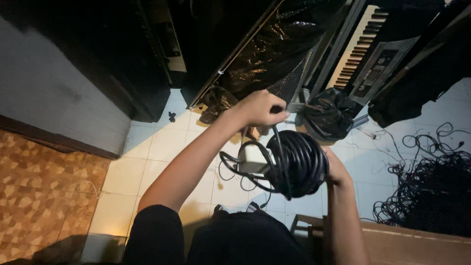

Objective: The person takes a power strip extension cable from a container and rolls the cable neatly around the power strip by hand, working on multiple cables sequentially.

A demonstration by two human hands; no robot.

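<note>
A tiled floor (pixel 162 147) spreads below, with a heap of loose cables (pixel 431 181) at the right and a keyboard (pixel 360 44) leaning above it beside a black bag (pixel 326 115). In the middle hangs a thick black cable coil (pixel 299 164), held above the floor. The left hand (pixel 260 109) is closed around a strand of it, pulled upward. The right hand (pixel 336 167) supports the coil from behind; its fingers are hidden, so its grip cannot be told.
</note>
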